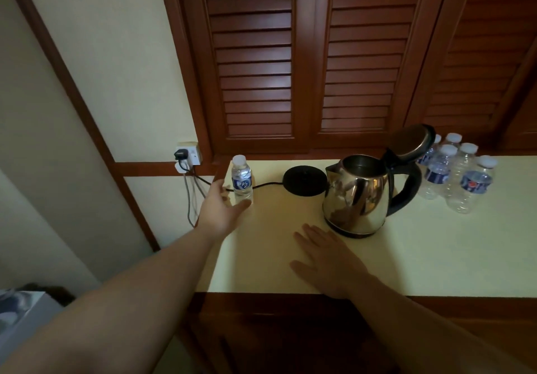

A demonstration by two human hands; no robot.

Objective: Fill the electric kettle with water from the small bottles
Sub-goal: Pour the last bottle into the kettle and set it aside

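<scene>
A steel electric kettle (359,196) with a black handle stands on the cream counter (421,257), off its base, its lid (411,141) tipped up open. A small capped water bottle (241,180) stands upright at the counter's left end. My left hand (222,209) is open just left of that bottle, fingers curved toward it, thumb near its foot, apart from it or barely touching. My right hand (328,257) lies flat and open on the counter in front of the kettle. Several more small capped bottles (456,170) stand in a cluster behind and right of the kettle.
The round black kettle base (303,181) sits left of the kettle, its cord running past the bottle to a wall socket (189,154). Louvred wooden doors (305,62) rise behind the counter. The counter's left edge is right beside my left hand.
</scene>
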